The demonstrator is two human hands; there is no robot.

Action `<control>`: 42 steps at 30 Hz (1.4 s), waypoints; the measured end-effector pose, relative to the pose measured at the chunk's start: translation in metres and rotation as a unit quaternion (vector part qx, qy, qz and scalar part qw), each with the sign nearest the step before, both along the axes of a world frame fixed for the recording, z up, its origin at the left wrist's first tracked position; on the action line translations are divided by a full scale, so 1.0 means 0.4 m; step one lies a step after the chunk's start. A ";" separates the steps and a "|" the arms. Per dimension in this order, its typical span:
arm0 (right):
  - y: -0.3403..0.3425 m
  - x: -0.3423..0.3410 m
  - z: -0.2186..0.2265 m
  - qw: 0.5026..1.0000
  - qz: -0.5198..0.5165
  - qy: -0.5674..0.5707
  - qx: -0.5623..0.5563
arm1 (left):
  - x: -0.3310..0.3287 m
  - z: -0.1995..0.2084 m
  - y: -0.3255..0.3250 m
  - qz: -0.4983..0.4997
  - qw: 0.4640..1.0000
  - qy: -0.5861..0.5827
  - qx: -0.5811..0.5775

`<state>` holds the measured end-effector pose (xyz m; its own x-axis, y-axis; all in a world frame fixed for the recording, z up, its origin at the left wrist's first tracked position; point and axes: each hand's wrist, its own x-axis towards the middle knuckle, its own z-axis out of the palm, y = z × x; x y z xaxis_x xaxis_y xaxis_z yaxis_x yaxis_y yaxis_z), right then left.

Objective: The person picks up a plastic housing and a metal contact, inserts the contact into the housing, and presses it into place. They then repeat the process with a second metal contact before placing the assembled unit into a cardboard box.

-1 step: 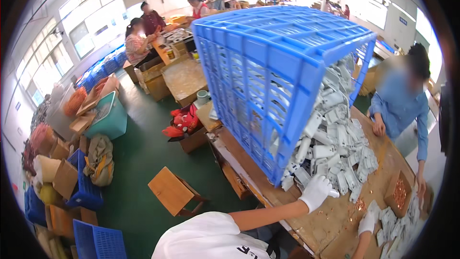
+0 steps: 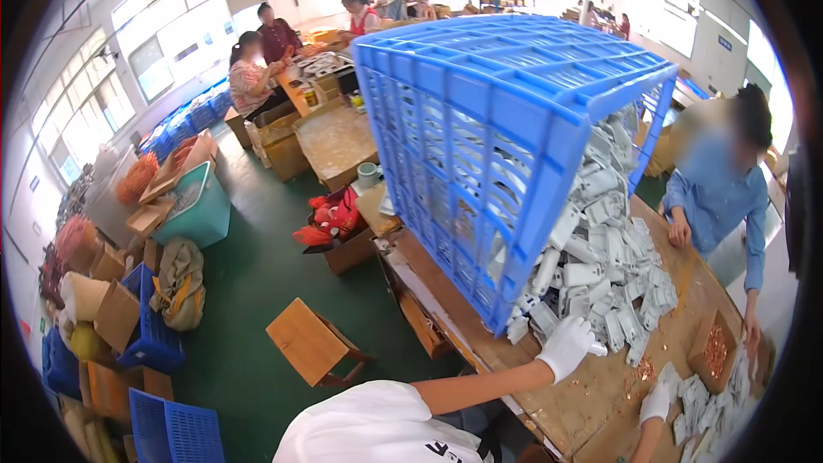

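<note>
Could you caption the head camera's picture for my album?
Gloved left hand at grey parts heaped from a tipped blue crate; gloved right hand by a smaller heap.

This is a factory workshop: a tipped blue crate (image 2: pixel 514 90) spills a heap of pale parts (image 2: pixel 600 266) over a worn worktop (image 2: pixel 549 399), near a box of copper-coloured bits (image 2: pixel 715 351). Cartons (image 2: pixel 120 317) and a teal bin (image 2: pixel 193 227) crowd the left of the green floor (image 2: pixel 257 257); people (image 2: pixel 250 86) (several, far off) gather round another cluttered worktop.
</note>
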<state>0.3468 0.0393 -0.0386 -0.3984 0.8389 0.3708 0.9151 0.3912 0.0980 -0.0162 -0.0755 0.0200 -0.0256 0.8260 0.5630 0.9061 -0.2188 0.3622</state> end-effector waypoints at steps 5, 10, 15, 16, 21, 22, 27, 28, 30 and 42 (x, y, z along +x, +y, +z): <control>0.008 -0.018 -0.011 0.997 -0.070 0.014 0.003 | 0.002 0.011 -0.030 -0.045 0.996 -0.073 -0.015; -0.014 0.036 -0.002 0.986 -0.030 0.147 -0.077 | 0.027 -0.066 -0.043 -0.131 0.933 -0.331 -0.058; -0.041 0.056 0.006 0.996 -0.011 0.073 -0.053 | 0.033 -0.025 -0.067 -0.175 0.850 -0.466 -0.171; -0.020 0.012 0.023 0.985 -0.017 0.134 -0.110 | 0.017 -0.016 -0.068 -0.217 0.758 -0.581 -0.201; -0.004 -0.142 0.130 0.967 -0.122 0.073 -0.212 | -0.019 -0.044 -0.063 -0.220 0.763 -0.562 -0.232; -0.021 -0.142 0.149 0.964 -0.137 0.068 -0.217 | -0.001 -0.025 -0.066 -0.209 0.755 -0.566 -0.258; -0.278 -0.415 0.272 0.822 0.128 0.525 -0.178 | 0.063 -0.007 -0.101 -0.134 0.881 -0.410 -0.195; -0.319 -0.456 0.293 0.856 0.131 0.472 -0.163 | 0.075 0.019 -0.113 -0.141 0.884 -0.405 -0.187; -0.343 -0.491 0.249 0.900 0.130 0.411 -0.070 | 0.089 0.021 -0.129 -0.125 0.897 -0.395 -0.157; -0.353 -0.535 0.196 0.846 0.015 0.517 -0.130 | 0.074 0.015 -0.134 -0.077 0.945 -0.305 -0.086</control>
<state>0.1327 -0.1017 0.0396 0.0032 0.9405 0.3397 0.4483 0.3023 -0.8412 0.0134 -0.1289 0.0261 -0.1748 0.9240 0.3400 0.4788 -0.2219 0.8494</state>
